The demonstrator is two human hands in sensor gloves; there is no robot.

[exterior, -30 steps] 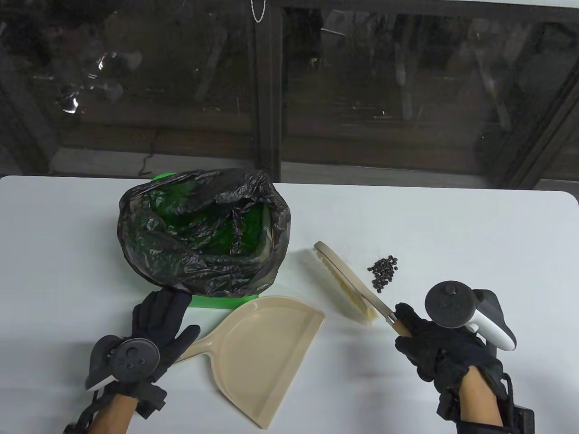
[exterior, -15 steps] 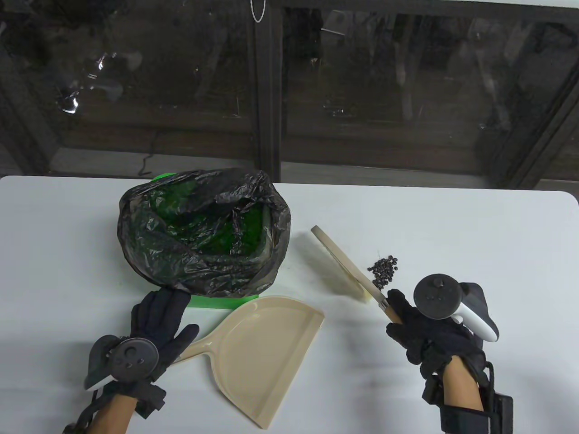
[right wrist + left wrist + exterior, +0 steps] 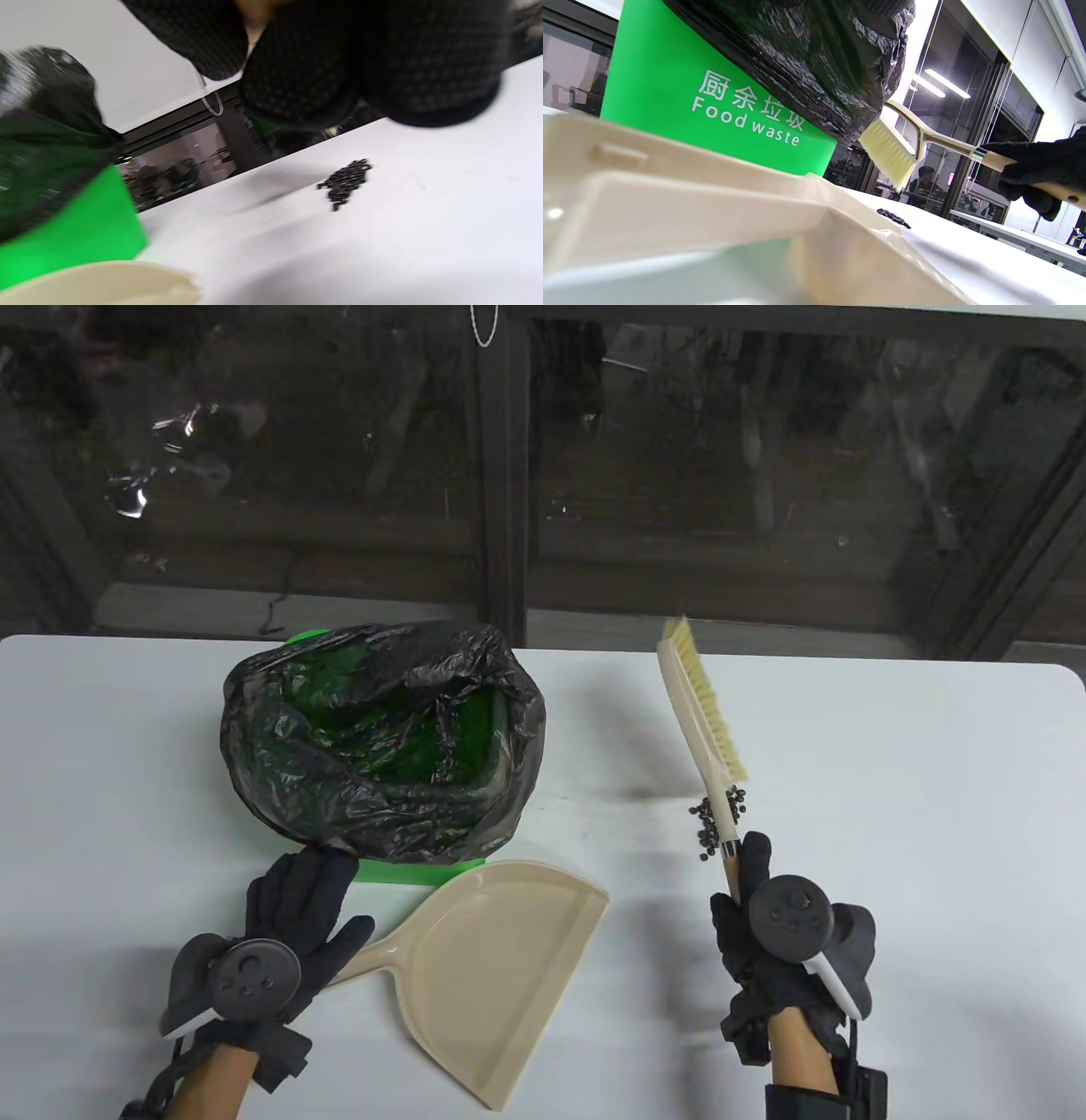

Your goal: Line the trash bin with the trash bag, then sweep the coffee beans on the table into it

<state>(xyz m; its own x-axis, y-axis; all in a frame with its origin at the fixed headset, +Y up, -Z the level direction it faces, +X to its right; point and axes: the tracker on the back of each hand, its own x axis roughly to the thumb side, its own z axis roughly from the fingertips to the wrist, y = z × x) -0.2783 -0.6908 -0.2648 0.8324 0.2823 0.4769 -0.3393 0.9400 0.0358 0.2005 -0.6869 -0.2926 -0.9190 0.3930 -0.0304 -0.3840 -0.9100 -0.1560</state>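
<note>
bin (image 3: 416,872): green, black bag (image 3: 373,729) lining | beans (image 3: 719,817): small pile, seemingly unswept

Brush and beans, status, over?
Right hand grips brush handle, head raised above table. Left hand rests flat on dustpan handle. Coffee beans unswept; bin bagged. Path from beans to dustpan clear.

On the table (image 3: 891,780), the trash bin (image 3: 683,101) lined with the trash bag (image 3: 382,738) stands at left, the dustpan (image 3: 484,967) just before it, the coffee beans (image 3: 719,819) to their right beneath the raised brush (image 3: 700,721)
</note>
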